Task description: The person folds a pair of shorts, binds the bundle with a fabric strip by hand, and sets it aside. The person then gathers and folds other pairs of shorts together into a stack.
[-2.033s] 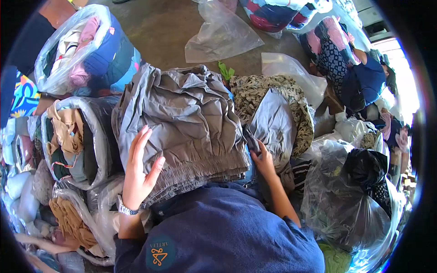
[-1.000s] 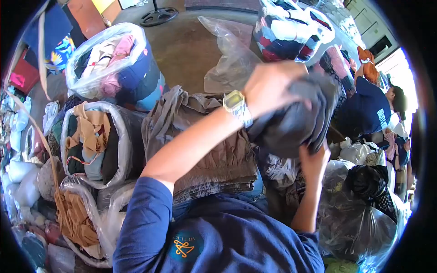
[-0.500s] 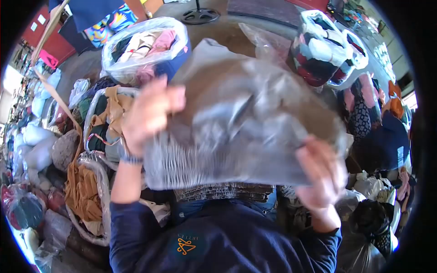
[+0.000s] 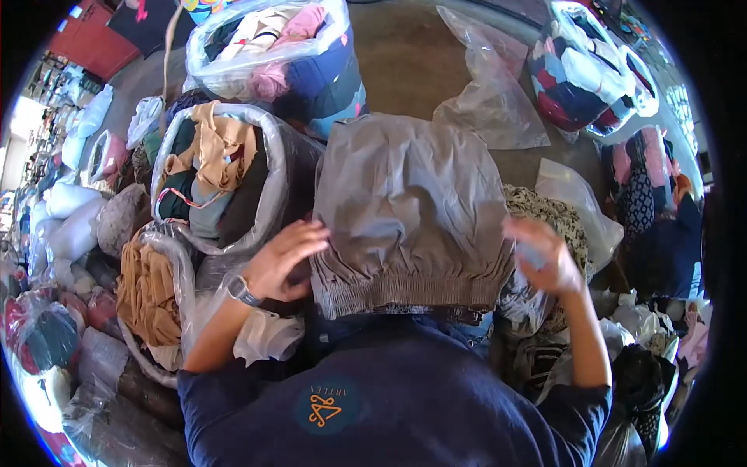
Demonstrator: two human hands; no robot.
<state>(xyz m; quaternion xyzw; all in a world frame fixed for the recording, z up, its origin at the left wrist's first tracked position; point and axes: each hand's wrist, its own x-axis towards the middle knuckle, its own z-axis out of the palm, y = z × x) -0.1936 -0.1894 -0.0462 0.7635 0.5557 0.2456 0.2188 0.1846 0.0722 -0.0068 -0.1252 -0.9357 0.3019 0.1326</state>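
Note:
A grey-brown garment with a gathered elastic waistband (image 4: 408,210) lies spread over my lap, its waistband toward me. Whether it is shorts or trousers, I cannot tell. Edges of more folded cloth peek out under the waistband. At the garment's left edge is my left hand (image 4: 286,263), with a watch (image 4: 243,290) on the wrist; its fingers are apart and the fingertips meet the cloth. My right hand (image 4: 546,255) is at the opposite edge, fingers stretched out, gripping nothing. Contact between its fingertips and the cloth is hard to judge.
Plastic-lined bags of clothes stand around me: one with dark and tan cloth (image 4: 272,156), a tan-filled one (image 4: 179,272), a large one (image 4: 331,97) ahead and others (image 4: 537,62) far right. A clear plastic sheet (image 4: 498,109) lies on the floor. Patterned cloth (image 4: 556,210) sits at my right.
The grey garment was held up and blurred in motion; now it lies flat on the pile in my lap. Both hands have come away to its sides.

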